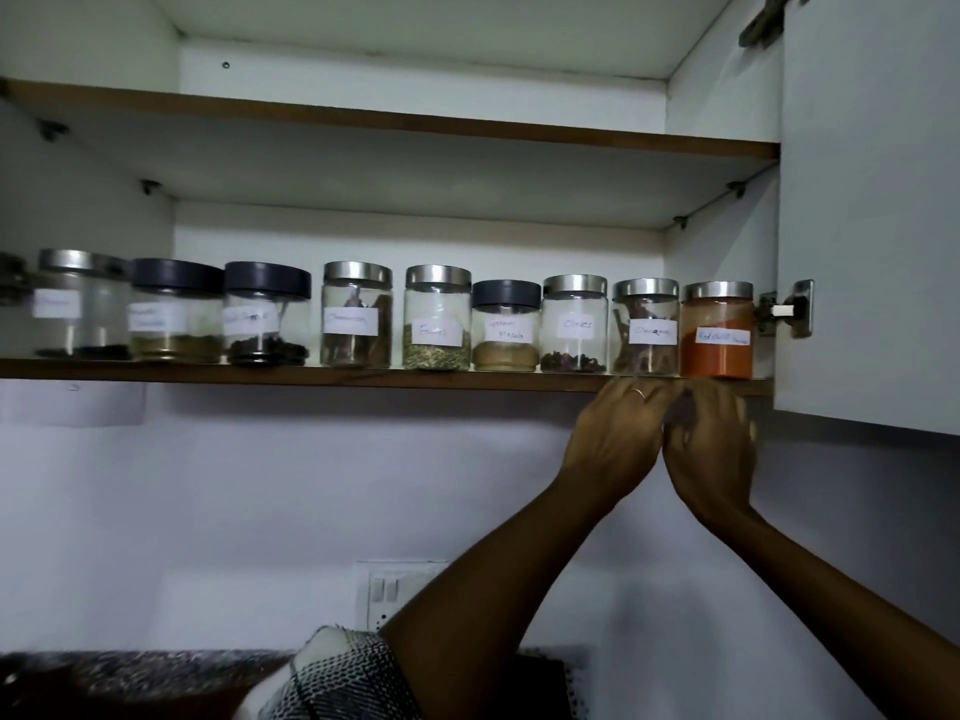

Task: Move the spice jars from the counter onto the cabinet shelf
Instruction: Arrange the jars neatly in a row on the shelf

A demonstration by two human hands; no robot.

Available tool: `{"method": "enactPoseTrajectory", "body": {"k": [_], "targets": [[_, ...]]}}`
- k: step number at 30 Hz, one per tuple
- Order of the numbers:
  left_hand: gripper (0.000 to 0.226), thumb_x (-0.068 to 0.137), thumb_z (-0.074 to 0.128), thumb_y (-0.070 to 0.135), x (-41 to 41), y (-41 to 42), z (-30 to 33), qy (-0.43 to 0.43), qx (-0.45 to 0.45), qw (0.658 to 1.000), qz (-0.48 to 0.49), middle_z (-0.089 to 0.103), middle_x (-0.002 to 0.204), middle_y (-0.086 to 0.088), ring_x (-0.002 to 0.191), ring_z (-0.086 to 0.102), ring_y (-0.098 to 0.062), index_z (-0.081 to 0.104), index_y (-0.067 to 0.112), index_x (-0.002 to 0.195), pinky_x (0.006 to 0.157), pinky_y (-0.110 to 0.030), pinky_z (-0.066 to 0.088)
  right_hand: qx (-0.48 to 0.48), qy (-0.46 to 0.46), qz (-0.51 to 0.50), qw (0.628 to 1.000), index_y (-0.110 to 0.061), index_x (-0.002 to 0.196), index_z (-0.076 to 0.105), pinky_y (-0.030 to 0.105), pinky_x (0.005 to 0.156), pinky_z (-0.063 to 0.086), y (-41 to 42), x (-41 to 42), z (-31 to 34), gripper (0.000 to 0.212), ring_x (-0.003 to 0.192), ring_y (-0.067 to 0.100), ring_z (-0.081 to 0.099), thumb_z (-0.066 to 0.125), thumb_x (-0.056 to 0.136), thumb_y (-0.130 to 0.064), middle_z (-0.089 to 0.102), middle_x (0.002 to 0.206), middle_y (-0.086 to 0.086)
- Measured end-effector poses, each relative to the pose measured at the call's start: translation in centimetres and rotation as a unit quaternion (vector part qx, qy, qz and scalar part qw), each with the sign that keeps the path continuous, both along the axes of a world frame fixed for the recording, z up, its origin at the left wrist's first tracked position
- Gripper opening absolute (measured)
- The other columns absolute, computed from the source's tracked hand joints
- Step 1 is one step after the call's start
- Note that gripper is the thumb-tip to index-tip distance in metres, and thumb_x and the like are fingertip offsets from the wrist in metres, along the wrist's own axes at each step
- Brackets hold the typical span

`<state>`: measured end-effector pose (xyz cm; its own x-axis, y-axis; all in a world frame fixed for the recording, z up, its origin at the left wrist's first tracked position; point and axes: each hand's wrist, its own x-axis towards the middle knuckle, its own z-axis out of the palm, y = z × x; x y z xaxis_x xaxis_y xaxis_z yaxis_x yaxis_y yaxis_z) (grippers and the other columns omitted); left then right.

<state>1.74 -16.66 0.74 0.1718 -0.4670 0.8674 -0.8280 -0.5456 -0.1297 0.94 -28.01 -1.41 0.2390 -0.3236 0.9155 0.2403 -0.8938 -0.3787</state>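
Nearest the camera, a black-and-white woven sleeve (343, 678) covers the person's left upper arm, and both bare forearms reach up and away toward the cabinet. A dark speckled table (130, 678) shows only as a blurred strip at the bottom, with no jars visible on it.

The left hand (618, 439), a thin ring on one finger, and the right hand (711, 444) meet side by side just under the brown front edge of the wooden cabinet shelf (311, 374). Their fingers (644, 394) curl against that edge, holding nothing that can be seen; motion blur makes it hard to tell whether they touch the jars above, and the hands seem empty.

On the shelf stands a row of clear glass spice jars with steel or dark lids and white handwritten labels turned outward, presumably so each can be read. The steel-lidded jar of orange-red powder (717, 330) sits at the far right, beside the open grey cabinet door (872, 226), touching the steel-lidded jar of brown bark (645, 327). The row looks packed edge to edge, likely to save room, so the task appears nearly finished.
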Motion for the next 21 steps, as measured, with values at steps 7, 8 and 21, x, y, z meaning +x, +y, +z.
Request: {"method": "enactPoseTrajectory", "body": {"k": [7,8,21], "targets": [[0.049,0.089,0.029,0.022,-1.5,7.7,2.3,-0.101,0.009,0.992,0.075,0.062,0.123,-0.016,0.116,0.056,-0.033,0.058,0.001,0.123,0.103,-0.044,0.040,-0.091,-0.029,0.044,0.994,-0.002,0.137,0.040,0.047,0.110,0.024,7.8,-0.7,2.4,0.049,0.133,0.032,0.039,0.052,0.090,-0.013,0.046,0.140,0.016],[0.052,0.089,0.027,0.023,-1.6,9.2,2.6,-0.094,0.012,0.991,0.093,0.060,0.127,-0.016,0.120,0.053,-0.033,0.056,0.002,0.126,0.106,-0.044,0.037,-0.090,-0.026,0.051,0.994,-0.003,0.139,0.038,0.046,0.111,0.022,9.3,-0.8,2.7,0.052,0.134,0.030,0.037,0.053,0.090,-0.009,0.044,0.142,0.015],[0.048,0.083,0.050,0.010,-2.2,35.7,3.6,-0.096,-0.055,0.973,0.203,0.058,0.130,-0.013,0.120,0.052,-0.031,0.052,0.005,0.130,0.108,-0.044,0.035,-0.169,0.001,0.079,0.982,-0.002,0.139,0.037,0.041,0.108,0.024,32.4,-1.8,4.9,0.065,0.133,0.031,0.037,0.054,0.076,0.000,0.041,0.143,0.015]]}}
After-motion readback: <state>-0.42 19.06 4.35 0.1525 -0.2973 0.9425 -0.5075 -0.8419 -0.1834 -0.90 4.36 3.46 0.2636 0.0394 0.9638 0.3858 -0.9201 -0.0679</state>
